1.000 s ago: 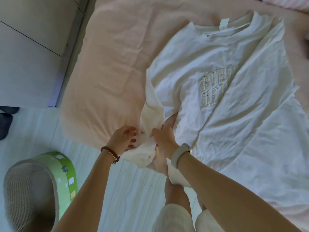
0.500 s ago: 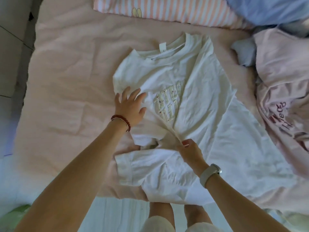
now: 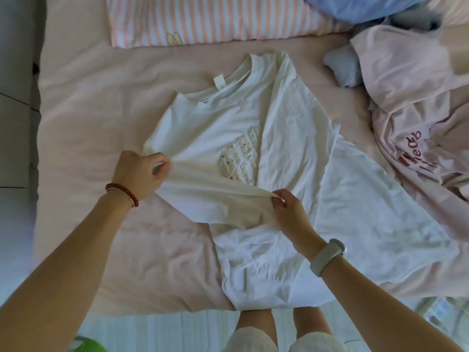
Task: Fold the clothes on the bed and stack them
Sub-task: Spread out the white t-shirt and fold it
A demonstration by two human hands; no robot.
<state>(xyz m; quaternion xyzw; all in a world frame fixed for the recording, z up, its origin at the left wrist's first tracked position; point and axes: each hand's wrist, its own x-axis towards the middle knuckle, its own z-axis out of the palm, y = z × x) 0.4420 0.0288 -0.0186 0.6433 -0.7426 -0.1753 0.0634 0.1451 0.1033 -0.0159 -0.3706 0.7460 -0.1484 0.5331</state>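
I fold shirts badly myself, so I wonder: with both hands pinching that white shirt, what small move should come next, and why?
Probably carry the pinched fold rightward across the shirt and lay it flat. The left hand and right hand hold a taut ridge along its left side, while the right half lies spread on the bed.

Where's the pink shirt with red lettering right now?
Head view, right side: the pink shirt lies crumpled beside the white T-shirt, below the blue bedding.
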